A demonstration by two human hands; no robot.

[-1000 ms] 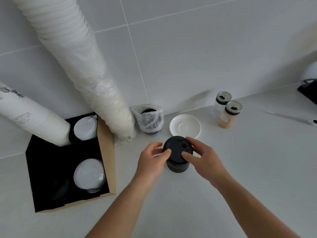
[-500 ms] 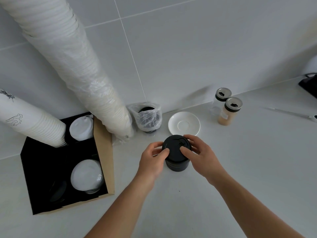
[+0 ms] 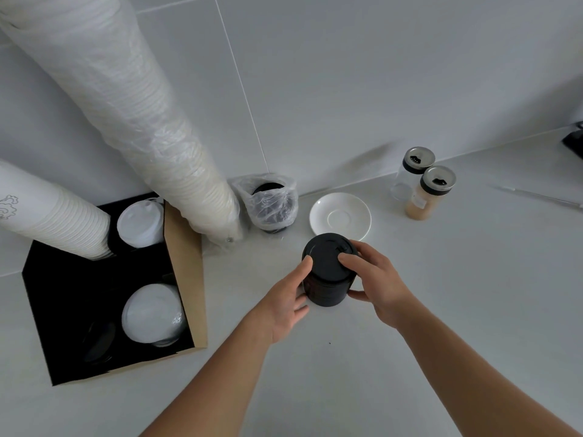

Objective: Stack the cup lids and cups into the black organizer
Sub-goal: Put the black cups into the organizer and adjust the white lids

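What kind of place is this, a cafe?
Probably a cafe or drinks counter: long sleeves of paper cups, a stack of black lids between both hands, a white saucer, and shaker jars.

- Black lids [image 3: 328, 272]: short upright stack on counter, right of organizer, just in front of saucer.
- Organizer [image 3: 63, 310]: black inside, brown card wall, on counter at left.
- White lids [image 3: 153, 313]: near-right compartment; more [image 3: 140, 223] far-right.
- Cups [image 3: 53, 222]: white nested stack, tilted, far-left compartment.
- Wrapped cups [image 3: 126, 105]: long sleeve leaning by organizer.
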